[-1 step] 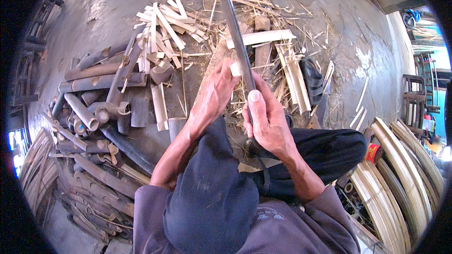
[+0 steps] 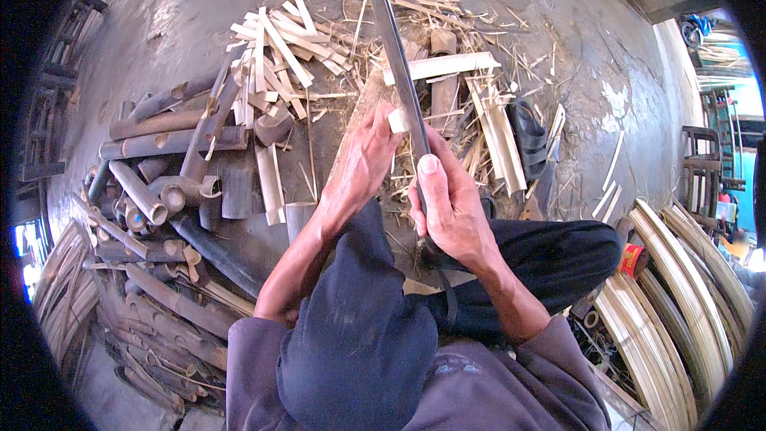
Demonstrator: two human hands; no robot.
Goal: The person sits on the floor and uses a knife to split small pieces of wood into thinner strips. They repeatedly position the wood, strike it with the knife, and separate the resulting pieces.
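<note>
My right hand (image 2: 453, 203) grips a long machete (image 2: 399, 52), its thumb laid along the blade near the handle. The dark blade points away from me, tip toward the top of the view. My left hand (image 2: 365, 158) is closed around a short pale bamboo piece (image 2: 398, 120), whose end shows right beside the blade. Most of that piece is hidden by my fingers and the blade. Beneath my hands lies a worn wooden block (image 2: 369, 96). A pale split bamboo length (image 2: 463, 65) rests across a brown bamboo tube (image 2: 444, 100) just beyond the blade.
Pale bamboo strips (image 2: 279, 40) are heaped at the far left. Dark bamboo tubes (image 2: 175, 140) pile up on the left. To the right are split bamboo (image 2: 496, 132), a black sandal (image 2: 528, 134) and long bamboo slats (image 2: 646, 335). Shavings litter the floor.
Hardly anything differs. The bamboo piece and the fingers of my left hand have shifted very slightly toward me and left; the machete stays beside them.
</note>
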